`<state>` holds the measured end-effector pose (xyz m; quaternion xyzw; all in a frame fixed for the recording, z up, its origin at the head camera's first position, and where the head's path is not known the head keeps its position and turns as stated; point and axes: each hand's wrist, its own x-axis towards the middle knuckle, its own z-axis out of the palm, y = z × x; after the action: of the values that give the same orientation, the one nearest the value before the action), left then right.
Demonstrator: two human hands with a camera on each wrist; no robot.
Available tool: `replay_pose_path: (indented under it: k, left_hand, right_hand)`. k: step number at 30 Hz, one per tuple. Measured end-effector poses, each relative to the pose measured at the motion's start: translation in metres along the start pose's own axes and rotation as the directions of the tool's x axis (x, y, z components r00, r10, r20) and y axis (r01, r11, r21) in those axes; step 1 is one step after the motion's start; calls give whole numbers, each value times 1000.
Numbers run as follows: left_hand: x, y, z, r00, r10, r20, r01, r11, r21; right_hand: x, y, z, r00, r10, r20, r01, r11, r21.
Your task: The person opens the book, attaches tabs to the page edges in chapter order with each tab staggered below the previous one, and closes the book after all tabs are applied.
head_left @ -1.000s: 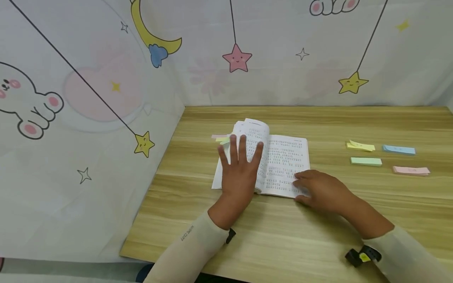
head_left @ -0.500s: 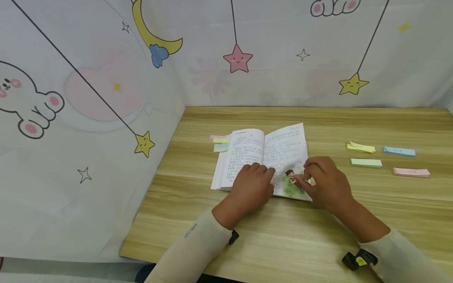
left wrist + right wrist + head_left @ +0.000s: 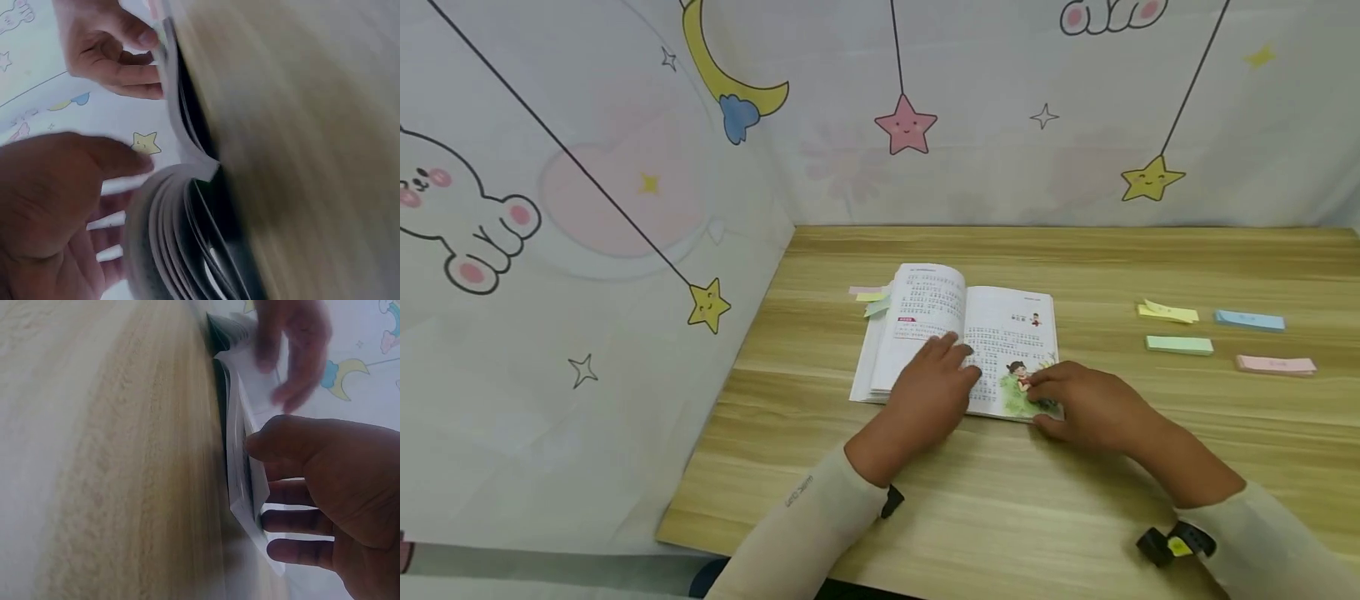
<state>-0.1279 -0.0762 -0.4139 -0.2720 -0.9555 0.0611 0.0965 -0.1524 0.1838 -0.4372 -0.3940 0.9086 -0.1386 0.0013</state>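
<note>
Page-turning in progress: the book (image 3: 958, 342) lies open on the table (image 3: 1075, 500), well in from its edges, and both hands are on it. The left hand (image 3: 934, 388) has its fingers laid nearly straight on the left-hand page, pressing the stack flat. The right hand (image 3: 1086, 406) sits at the lower right corner, fingers curled onto the illustrated page; from the wrist view thumb and fingers seem to pinch the corner of a few leaves, though the blur makes that hard to confirm. I'd judge the next move calls for separating one leaf under that right grip and sweeping it across to the left hand. Room is fine: bare wood beyond the right hand before the sticky-note pads (image 3: 1178, 344), while the curtain (image 3: 587, 250) hangs near the left hand's side.
</note>
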Motion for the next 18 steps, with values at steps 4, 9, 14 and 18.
replay_pose_path:
  k: [4,9,14,18]
  left_hand:
    - [0,3,3,991,74,109,-71,997,-25]
    - [-1,3,6,987,23,158,-13,998,-64]
    - [-1,1,7,980,20,199,2,994,-109]
    - [-1,0,8,975,15,223,17,989,-144]
  right_hand:
    - [1,1,-3,1000,-1,10,0,1000,20]
    - [1,0,-3,1000,-1,19,0,999,45]
    - [0,2,1,1000,7,7,-7,999,45]
    - [-1,3,2,1000,16,3,-16,998,53]
